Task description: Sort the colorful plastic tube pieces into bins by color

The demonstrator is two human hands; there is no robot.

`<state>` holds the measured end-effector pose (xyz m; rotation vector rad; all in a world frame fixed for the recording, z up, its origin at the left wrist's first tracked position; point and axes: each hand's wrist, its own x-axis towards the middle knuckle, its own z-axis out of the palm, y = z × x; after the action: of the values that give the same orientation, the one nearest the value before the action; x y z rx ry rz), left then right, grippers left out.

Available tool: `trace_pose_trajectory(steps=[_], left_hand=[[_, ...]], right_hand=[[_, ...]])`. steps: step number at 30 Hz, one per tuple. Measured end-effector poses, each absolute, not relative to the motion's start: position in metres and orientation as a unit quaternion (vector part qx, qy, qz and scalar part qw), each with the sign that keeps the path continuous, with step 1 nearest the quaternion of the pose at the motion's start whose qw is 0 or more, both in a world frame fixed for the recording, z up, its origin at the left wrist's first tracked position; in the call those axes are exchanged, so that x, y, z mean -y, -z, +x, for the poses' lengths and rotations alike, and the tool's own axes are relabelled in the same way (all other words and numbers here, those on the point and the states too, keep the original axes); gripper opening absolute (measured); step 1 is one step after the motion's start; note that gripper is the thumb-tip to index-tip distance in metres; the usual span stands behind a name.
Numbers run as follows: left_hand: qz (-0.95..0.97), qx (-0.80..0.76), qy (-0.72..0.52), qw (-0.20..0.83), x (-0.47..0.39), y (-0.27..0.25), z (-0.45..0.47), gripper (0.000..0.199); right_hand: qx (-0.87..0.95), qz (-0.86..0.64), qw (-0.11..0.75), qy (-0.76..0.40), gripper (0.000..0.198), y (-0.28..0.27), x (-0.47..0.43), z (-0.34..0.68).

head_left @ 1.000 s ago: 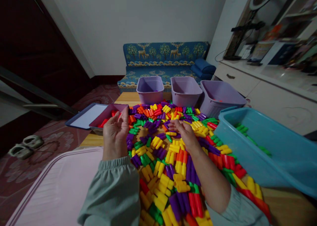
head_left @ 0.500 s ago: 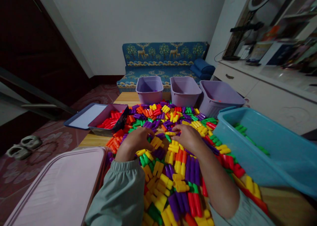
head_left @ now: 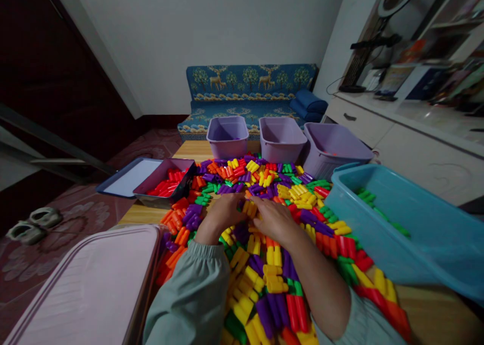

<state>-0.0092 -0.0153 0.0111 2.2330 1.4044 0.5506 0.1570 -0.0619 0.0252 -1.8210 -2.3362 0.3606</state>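
Many plastic building blocks in yellow, purple, red, orange and green lie heaped over the wooden table. My left hand [head_left: 224, 215] is closed at the middle of the heap, thumb and fingers on a yellow building block [head_left: 249, 209]. From the other side my right hand [head_left: 275, 218] meets it, its fingers curled against the same block. The fingertips partly cover the block, so I cannot tell whether it is one piece or two joined. Below the hands lie more yellow blocks [head_left: 275, 278], beside purple blocks [head_left: 273, 309] and red blocks [head_left: 297, 312].
Three lilac bins [head_left: 228, 146] line the far edge. At right stands a blue tub [head_left: 381, 249] with green blocks inside. To the left are an open box [head_left: 151, 200] of red blocks and a pale pink lid [head_left: 94, 279]. A patterned sofa [head_left: 251, 103] stands behind.
My hands have come together over the heap, the left moving right and the right moving left. The yellow block by my left hand is now between both hands.
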Motion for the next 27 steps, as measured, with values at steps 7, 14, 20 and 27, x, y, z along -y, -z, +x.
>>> trace_pose_trajectory(steps=[7,14,20,27], left_hand=[[0.762,-0.513,-0.228,0.322,0.008,-0.011,-0.003,0.031],[0.553,-0.433,-0.402,0.588,0.011,-0.022,0.004,0.022],[0.530,-0.382,-0.458,0.602,0.015,-0.032,0.008,0.045],[0.714,-0.438,-0.277,0.471,0.013,-0.028,-0.005,0.032]], right_hand=[[0.733,-0.632,0.199,-0.152,0.036,-0.008,0.047,0.161],[0.647,-0.563,0.433,-0.277,0.031,-0.009,0.039,0.164],[0.631,-0.446,0.519,-0.366,0.046,-0.016,0.043,0.157],[0.624,-0.514,0.471,-0.353,0.026,-0.019,0.038,0.174]])
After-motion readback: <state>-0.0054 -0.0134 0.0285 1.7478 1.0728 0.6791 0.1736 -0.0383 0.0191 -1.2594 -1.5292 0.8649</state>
